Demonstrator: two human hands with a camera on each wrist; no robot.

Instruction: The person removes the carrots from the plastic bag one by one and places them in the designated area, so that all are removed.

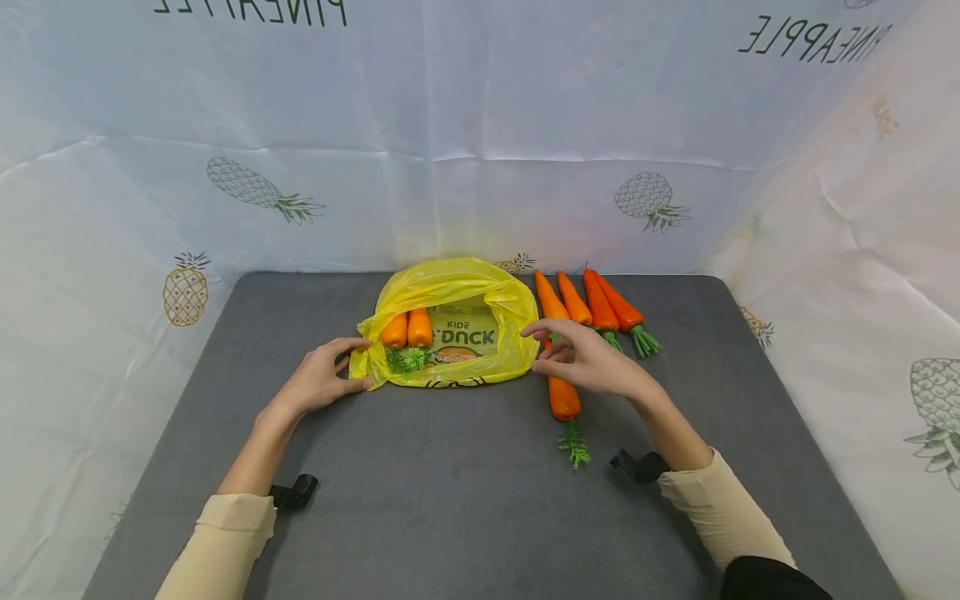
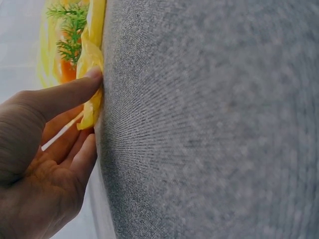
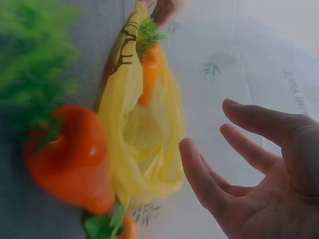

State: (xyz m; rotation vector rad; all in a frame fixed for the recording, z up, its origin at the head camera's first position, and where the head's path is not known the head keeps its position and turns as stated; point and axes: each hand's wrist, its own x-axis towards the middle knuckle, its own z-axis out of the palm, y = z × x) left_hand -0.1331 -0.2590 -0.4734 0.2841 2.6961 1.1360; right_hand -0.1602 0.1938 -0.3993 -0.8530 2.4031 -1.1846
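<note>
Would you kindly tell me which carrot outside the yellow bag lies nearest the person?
The carrot just below the right hand in the head view, with feathery leaves; the other loose carrots lie farther back.

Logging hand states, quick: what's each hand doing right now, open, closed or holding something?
Left hand: closed, pinching the yellow bag at its edge.
Right hand: open, holding nothing.

Yellow bag (image 1: 442, 283) gapes at right — two carrots (image 1: 419, 328) obstruct its left.
</note>
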